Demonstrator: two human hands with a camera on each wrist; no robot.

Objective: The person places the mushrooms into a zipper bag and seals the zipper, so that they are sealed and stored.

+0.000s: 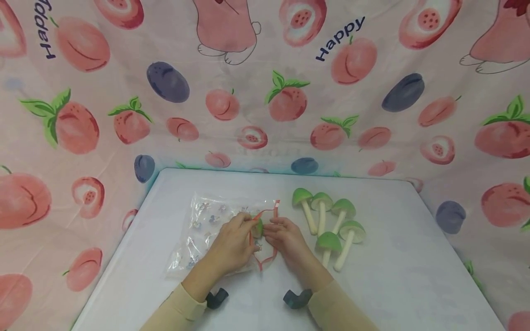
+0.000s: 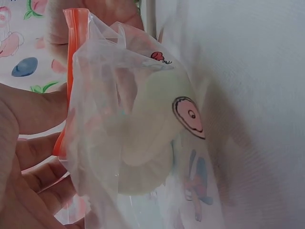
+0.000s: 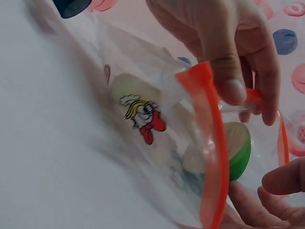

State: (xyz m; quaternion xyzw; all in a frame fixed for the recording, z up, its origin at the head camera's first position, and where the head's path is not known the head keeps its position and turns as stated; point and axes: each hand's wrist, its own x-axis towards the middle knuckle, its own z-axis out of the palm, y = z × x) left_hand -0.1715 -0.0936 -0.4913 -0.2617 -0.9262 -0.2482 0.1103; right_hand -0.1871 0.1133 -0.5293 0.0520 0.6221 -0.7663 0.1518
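Note:
A clear zip bag point(image 1: 207, 230) with cartoon prints and an orange zip edge lies on the white table, its mouth spread toward the right. My left hand point(image 1: 233, 239) pinches the orange rim between thumb and fingers. Inside the mouth is a toy mushroom; its green cap point(image 3: 242, 155) faces out and its pale stem point(image 2: 155, 105) shows through the plastic. At the opening, my right hand point(image 1: 287, 236) reaches in from the right, with extended fingers point(image 3: 250, 207) right at the cap.
Several more green-capped toy mushrooms point(image 1: 329, 241) lie in a cluster on the table point(image 1: 397, 257), right of my right hand. A fruit-print cloth point(image 1: 248, 82) rises behind the table and along both sides. Dark wrist mounts point(image 1: 297, 299) sit beside both sleeves.

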